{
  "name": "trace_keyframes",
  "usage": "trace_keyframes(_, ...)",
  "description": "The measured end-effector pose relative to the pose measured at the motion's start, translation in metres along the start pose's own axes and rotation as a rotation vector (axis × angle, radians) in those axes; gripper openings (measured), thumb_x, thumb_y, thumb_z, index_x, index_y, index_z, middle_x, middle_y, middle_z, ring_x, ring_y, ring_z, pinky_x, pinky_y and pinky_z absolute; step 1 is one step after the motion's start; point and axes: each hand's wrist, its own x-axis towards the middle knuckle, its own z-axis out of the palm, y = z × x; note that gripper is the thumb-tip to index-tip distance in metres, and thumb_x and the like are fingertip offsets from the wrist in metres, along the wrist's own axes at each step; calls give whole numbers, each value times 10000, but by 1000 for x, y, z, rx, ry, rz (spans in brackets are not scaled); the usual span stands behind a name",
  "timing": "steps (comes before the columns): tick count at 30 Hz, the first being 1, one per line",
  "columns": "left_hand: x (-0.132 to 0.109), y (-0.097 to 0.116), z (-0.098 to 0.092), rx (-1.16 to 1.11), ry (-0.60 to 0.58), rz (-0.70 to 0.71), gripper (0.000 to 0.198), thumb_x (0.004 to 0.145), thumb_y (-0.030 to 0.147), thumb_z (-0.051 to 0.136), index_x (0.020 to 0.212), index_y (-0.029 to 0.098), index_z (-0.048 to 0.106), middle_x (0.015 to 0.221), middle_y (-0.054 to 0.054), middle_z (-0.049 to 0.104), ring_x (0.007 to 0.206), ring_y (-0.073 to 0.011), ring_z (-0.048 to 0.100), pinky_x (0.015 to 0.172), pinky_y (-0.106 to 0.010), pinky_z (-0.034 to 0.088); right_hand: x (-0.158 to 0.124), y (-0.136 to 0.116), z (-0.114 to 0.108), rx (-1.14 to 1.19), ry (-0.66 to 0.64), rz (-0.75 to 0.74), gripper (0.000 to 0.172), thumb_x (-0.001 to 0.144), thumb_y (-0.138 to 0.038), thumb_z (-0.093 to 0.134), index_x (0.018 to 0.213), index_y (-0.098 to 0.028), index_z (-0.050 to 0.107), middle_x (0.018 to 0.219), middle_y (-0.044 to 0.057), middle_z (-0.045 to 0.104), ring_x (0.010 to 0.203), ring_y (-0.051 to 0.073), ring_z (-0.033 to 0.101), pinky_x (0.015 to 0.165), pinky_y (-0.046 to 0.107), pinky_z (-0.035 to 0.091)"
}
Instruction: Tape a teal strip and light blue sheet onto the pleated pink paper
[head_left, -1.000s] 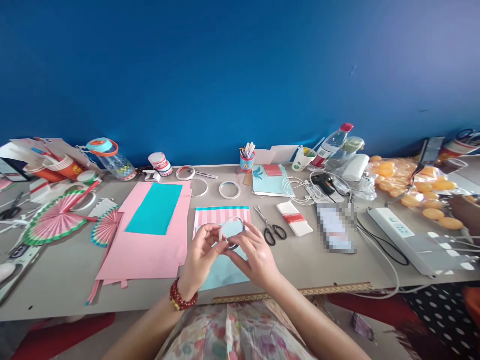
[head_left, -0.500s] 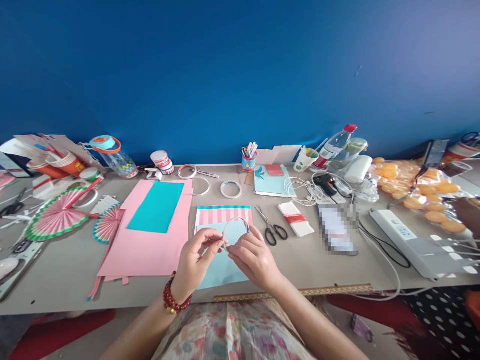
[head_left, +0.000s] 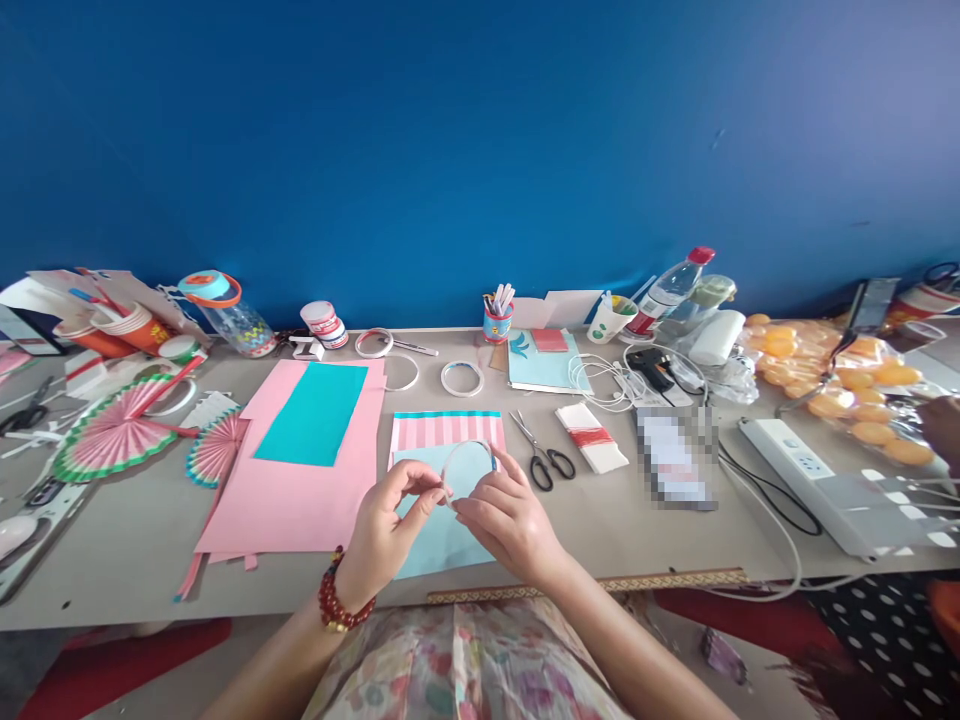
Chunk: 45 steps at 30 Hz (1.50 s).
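Observation:
Both hands hold a narrow roll of tape (head_left: 466,446) upright over the light blue paper (head_left: 450,540). My left hand (head_left: 394,515) pinches the roll's left side between thumb and index finger. My right hand (head_left: 510,515) has its fingers closed on the roll's right side, with its fingertips close to the left thumb. Whether a tape end is lifted there is too small to tell. Behind the hands lies a pink striped sheet (head_left: 448,432) with a blue top edge. Black-handled scissors (head_left: 551,465) rest just right of the papers.
Pink paper (head_left: 300,510) with a teal sheet (head_left: 313,413) lies at left, near folded paper fans (head_left: 112,430). More tape rolls (head_left: 462,379) lie behind. At right are red thread on a white card (head_left: 591,438), a glue gun (head_left: 651,370), a power strip (head_left: 802,480) and a bottle (head_left: 667,295).
The tape roll has turned and dipped slightly in my hands. My left hand and wrist have shifted a little to the left. Objects on the table stay put.

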Motion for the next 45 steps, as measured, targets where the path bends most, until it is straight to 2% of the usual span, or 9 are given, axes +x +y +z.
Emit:
trace_keyframes(11, 5, -5, -8, 84, -96, 52, 151, 971, 292, 466, 868, 205, 534, 882, -42, 568, 836, -161, 576, 746, -283, 493, -6, 2, 1, 89, -31, -14, 145, 926, -142, 534, 919, -249, 631, 689, -28, 616, 663, 131, 542, 1116, 490, 356)
trace_keyframes(15, -3, -11, -9, 164, -89, 36, 160, 981, 295, 439, 862, 210, 505, 870, -36, 564, 833, -165, 560, 775, -295, 471, -13, 1, -2, 99, -61, 44, 86, 934, -177, 545, 915, -213, 620, 705, 12, 637, 683, 150, 557, 864, 355, 499)
trace_keyframes(18, -6, -17, -10, 197, -34, -1, 166, 979, 315, 437, 867, 211, 502, 850, -25, 557, 802, -160, 563, 753, -282, 467, -14, 1, -7, 37, -91, 165, 141, 951, -218, 528, 832, -203, 603, 670, 28, 623, 650, 159, 552, 649, 281, 436)
trace_keyframes(24, -8, -31, -12, 251, 83, -31, 188, 957, 357, 468, 861, 207, 528, 803, -16, 569, 777, -165, 581, 745, -276, 481, -13, 5, -11, -66, -182, 289, 264, 981, -300, 486, 768, -204, 608, 646, 14, 614, 567, 131, 547, 542, 260, 324)
trace_keyframes(28, -5, -35, -16, 262, 52, -35, 181, 957, 345, 477, 878, 204, 558, 838, -21, 611, 808, -159, 605, 761, -269, 491, -15, 6, -11, -97, -209, 279, 263, 985, -295, 478, 777, -205, 611, 677, 18, 638, 570, 128, 547, 549, 262, 325)
trace_keyframes(32, 21, -47, -28, 330, 24, 39, 227, 976, 318, 441, 1148, 214, 543, 1045, -63, 655, 966, -181, 634, 874, -321, 506, -18, 11, -14, -113, -212, 255, 250, 983, -283, 483, 772, -207, 596, 675, 22, 644, 621, 148, 577, 598, 271, 360)
trace_keyframes(35, 58, -64, -37, 653, -14, 207, 317, 957, 252, 442, 1262, 212, 517, 1267, -117, 593, 1207, -250, 539, 1031, -437, 424, -17, 11, -16, -101, -207, 195, 225, 982, -286, 491, 803, -207, 601, 687, 22, 654, 640, 152, 591, 631, 277, 383)
trace_keyframes(38, 93, -80, -43, 921, -132, 208, 350, 877, 223, 585, 1221, 166, 550, 1247, -160, 588, 1240, -310, 490, 1056, -489, 372, -15, 4, -18, -42, -215, 82, 201, 980, -277, 505, 823, -205, 607, 677, 14, 655, 624, 142, 580, 639, 279, 392)
trace_keyframes(45, 120, -99, -49, 922, -200, 158, 175, 768, 274, 717, 886, 193, 615, 957, -84, 620, 976, -282, 574, 892, -426, 449, -21, -4, -21, 307, -154, 52, 72, 949, -223, 559, 942, -192, 624, 786, 47, 707, 662, 151, 583, 659, 298, 416)
